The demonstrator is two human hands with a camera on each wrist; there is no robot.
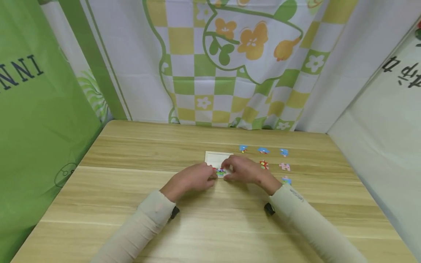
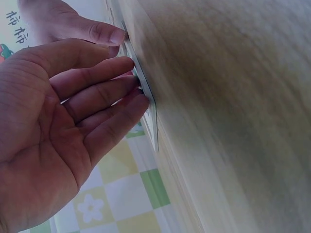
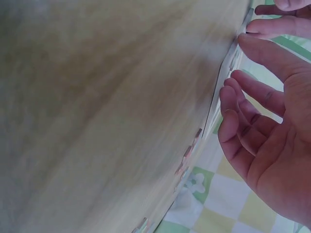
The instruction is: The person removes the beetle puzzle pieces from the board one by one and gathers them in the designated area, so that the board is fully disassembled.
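Note:
A small pale wooden puzzle tray [image 1: 215, 158] lies on the table between my two hands. Colourful jigsaw pieces [image 1: 220, 171] sit along its near side, partly covered by fingers. My left hand [image 1: 196, 177] reaches in from the left, its fingertips right at the tray's edge; in the left wrist view its fingers are slightly bent and apart. From the right, my right hand [image 1: 245, 170] arches over the tray, thumb at the near edge and index finger close to the pieces. The right wrist view shows its other fingers loosely curled, with nothing in the palm.
Several loose jigsaw pieces lie right of the tray: blue ones [image 1: 263, 150] at the back, a red one [image 1: 264, 165] beside my right hand, a pink one [image 1: 284, 166] farther right. The wooden table [image 1: 138, 153] meets a patterned curtain [image 1: 204, 87] behind and a green cloth [image 1: 42, 109] at left.

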